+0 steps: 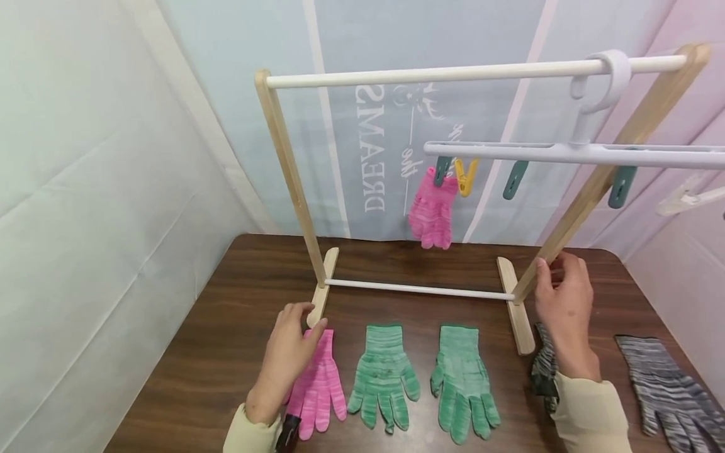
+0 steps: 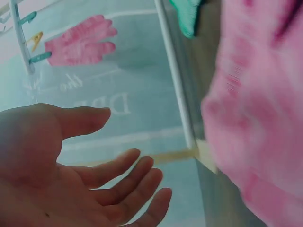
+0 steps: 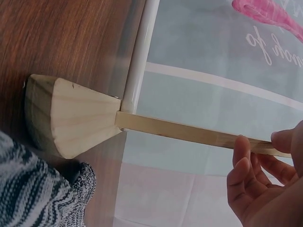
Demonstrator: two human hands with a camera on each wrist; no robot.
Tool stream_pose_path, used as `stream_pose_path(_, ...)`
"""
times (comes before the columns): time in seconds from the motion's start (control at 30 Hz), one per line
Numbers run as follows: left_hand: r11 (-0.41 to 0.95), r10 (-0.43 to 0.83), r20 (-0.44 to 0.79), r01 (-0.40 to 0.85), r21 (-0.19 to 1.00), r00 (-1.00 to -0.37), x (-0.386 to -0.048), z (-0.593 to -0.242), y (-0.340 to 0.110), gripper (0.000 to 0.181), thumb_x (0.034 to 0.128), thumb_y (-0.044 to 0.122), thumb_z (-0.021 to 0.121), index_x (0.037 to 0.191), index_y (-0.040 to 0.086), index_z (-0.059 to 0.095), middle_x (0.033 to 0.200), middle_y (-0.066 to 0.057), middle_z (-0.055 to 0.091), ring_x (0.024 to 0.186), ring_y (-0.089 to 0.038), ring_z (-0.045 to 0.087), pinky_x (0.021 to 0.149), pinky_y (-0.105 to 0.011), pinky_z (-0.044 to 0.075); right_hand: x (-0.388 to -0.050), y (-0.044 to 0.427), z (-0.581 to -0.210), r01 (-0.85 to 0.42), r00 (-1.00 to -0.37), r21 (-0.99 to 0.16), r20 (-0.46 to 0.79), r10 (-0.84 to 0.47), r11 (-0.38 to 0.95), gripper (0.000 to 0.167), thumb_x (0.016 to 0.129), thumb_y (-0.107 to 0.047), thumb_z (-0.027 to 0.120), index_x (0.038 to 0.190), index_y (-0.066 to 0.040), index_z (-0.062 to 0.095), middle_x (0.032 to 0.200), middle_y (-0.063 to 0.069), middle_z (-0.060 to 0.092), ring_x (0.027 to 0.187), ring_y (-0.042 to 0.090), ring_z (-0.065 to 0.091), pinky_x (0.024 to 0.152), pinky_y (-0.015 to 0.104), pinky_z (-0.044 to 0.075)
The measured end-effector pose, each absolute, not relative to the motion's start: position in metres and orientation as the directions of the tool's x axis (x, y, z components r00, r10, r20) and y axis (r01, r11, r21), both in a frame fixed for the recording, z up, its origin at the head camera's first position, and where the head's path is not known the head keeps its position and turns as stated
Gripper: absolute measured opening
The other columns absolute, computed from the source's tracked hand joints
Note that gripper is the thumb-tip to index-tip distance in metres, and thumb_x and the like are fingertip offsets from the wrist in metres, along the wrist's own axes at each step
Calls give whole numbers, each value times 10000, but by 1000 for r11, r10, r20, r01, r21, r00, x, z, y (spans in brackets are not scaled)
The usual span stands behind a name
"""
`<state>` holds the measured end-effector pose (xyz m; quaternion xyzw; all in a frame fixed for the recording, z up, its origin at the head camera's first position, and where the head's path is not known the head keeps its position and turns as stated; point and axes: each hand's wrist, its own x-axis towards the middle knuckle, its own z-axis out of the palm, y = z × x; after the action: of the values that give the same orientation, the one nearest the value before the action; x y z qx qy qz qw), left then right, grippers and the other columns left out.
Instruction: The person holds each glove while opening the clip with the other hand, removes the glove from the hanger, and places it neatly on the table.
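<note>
My right hand (image 1: 566, 308) grips the right wooden post (image 3: 184, 132) of a drying rack (image 1: 286, 163), thumb on one side and fingers on the other. My left hand (image 1: 287, 346), fingers loosely bent and holding nothing, hovers by the rack's left foot (image 1: 330, 261), over a pink striped glove (image 1: 321, 390). From the rack's top bar hangs a white hanger (image 1: 504, 150) with clips. A green clip (image 1: 442, 170) at its left end holds another pink glove (image 1: 433, 211), fingers down. Beside it is a yellow clip (image 1: 465, 178).
Two green gloves (image 1: 385, 374) lie flat in front of the rack on the dark wooden table (image 1: 209, 340). Grey-black gloves (image 1: 665, 377) lie at the right, one partly under my right wrist. The hanger's right end extends out of view. Printed fabric (image 1: 226, 82) hangs behind.
</note>
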<state>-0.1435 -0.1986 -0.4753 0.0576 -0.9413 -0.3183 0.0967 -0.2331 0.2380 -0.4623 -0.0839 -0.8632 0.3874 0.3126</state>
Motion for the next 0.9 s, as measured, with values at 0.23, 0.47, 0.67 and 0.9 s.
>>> stream_pose_path(0.23,720,-93,171,52,692,-981,-173,-457,-175,353,998,275,707,1281,67,667,1262,-124,655,1256,-324,608,1040,-535,502,-233,236,-458,-102,-783,-719,484,391,687,355,1061,-243,588,1297,21,615,1151,220,595,812,-216,401,710,35,350)
stream_pose_path(0.47,631,4,225,177,755,-974,-196,-443,-140,360,1022,247,668,1317,41,640,1313,-154,644,1277,-341,608,1081,-528,487,-233,235,-458,-111,-779,-729,486,397,675,347,1061,-234,590,1292,24,610,1138,225,595,810,-207,424,718,27,358)
stream_pose_path(0.67,551,38,218,203,810,-975,-217,-439,-106,412,1044,276,630,1399,70,595,1417,-126,611,1247,-343,613,1054,-525,502,-231,237,-459,-108,-786,-734,477,394,671,348,1065,-231,582,1301,24,603,1140,234,599,805,-208,428,717,13,359)
stream_pose_path(0.9,414,55,230,232,880,-972,-241,-431,-78,490,1055,287,600,1489,72,520,1503,-137,565,1420,-318,526,1095,-532,503,-232,236,-462,-118,-791,-744,471,390,658,356,1066,-226,579,1321,22,599,1146,222,594,802,-199,430,702,2,360)
